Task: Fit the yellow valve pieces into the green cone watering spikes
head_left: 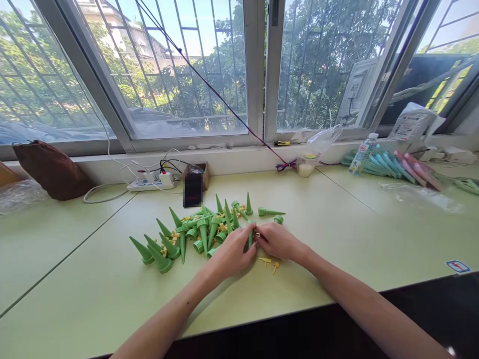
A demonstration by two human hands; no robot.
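Observation:
My left hand (235,250) is closed round a green plant watering spike (250,236), held upright just above or on the table. Right beside it, my right hand (280,241) is pinched against the spike's side; a small pale bit shows at its fingertips, too small to name. Below the hands lie two small yellow valve pieces (265,261). To the left spreads a pile of green spikes (203,233), some standing point up, mixed with more yellow pieces. Beyond my right hand lie a loose spike (271,212) and a green cap (278,219).
Behind the pile are a dark phone-like object (192,190), a small cardboard box (204,175) and a white power strip (151,183). Along the window stand a lidded cup (306,165), a plastic bottle (363,154) and a brown bag (56,170). The table's front edge is near my forearms.

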